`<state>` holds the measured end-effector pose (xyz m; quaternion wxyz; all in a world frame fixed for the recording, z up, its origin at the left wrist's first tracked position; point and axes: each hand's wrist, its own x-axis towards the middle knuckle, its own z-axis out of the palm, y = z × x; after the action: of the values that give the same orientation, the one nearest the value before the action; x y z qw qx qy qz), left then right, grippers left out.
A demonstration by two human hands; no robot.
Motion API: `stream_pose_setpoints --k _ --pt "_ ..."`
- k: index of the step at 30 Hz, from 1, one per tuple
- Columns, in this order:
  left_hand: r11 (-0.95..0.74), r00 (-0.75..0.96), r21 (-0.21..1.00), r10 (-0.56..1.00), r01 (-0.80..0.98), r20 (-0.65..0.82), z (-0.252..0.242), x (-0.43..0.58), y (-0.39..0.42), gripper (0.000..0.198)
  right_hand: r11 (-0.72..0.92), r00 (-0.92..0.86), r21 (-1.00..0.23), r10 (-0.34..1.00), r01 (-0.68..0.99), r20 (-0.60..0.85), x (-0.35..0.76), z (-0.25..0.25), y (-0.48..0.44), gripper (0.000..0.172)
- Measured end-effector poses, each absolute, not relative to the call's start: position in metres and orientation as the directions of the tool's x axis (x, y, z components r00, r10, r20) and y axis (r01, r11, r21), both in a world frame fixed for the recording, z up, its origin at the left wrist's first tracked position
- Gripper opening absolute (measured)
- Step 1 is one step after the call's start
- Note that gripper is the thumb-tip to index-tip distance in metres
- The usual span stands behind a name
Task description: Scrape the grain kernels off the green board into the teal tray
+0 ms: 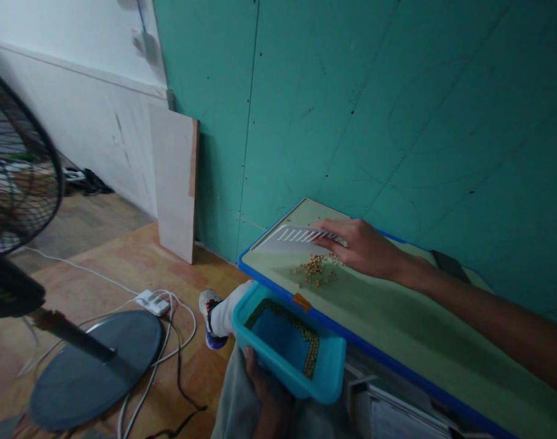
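Note:
My right hand (363, 247) is closed on the edge of a thin white slotted plastic sheet (278, 245), tilted just above the table. Beneath and beside it, a small pile of tan beans (314, 267) lies scattered on the pale green tabletop (397, 323). Below the table's blue edge is a turquoise plastic tub (278, 355), with small round greenish-tan beans (312, 350) lining parts of its bottom. My left hand (272, 390) grips the tub's near side from below, its thumb near the rim; the other fingers are hidden.
A standing fan with a round grey base (95, 369) is at left. Cables and a white power strip (152, 302) lie on the floor beside it. A pale board (175, 183) leans by the green wall (351, 110). A dark flat object (450, 266) rests near the table's back edge.

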<state>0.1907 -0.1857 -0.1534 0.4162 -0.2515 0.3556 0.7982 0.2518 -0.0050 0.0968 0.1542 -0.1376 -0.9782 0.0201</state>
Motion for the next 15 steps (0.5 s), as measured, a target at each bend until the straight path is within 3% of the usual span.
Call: stream_pose_setpoints --k 3,6,15 --pt "-0.421 -0.566 0.389 0.484 -0.819 -0.667 -0.157 0.19 -0.187 0.045 0.925 -0.869 -0.087 0.379 0.371 0.318 0.259 0.098 0.001 0.022" --pt "-0.426 -0.523 0.324 0.53 -0.845 -0.667 -0.156 0.189 -0.188 0.045 0.889 -0.825 -0.1 0.452 0.447 0.338 0.265 0.096 0.006 0.021" --pt "-0.445 -0.513 0.3 0.501 -0.844 -0.697 -0.141 0.191 -0.188 0.036 0.862 -0.793 -0.084 0.494 0.499 0.356 0.27 0.083 0.014 0.021"
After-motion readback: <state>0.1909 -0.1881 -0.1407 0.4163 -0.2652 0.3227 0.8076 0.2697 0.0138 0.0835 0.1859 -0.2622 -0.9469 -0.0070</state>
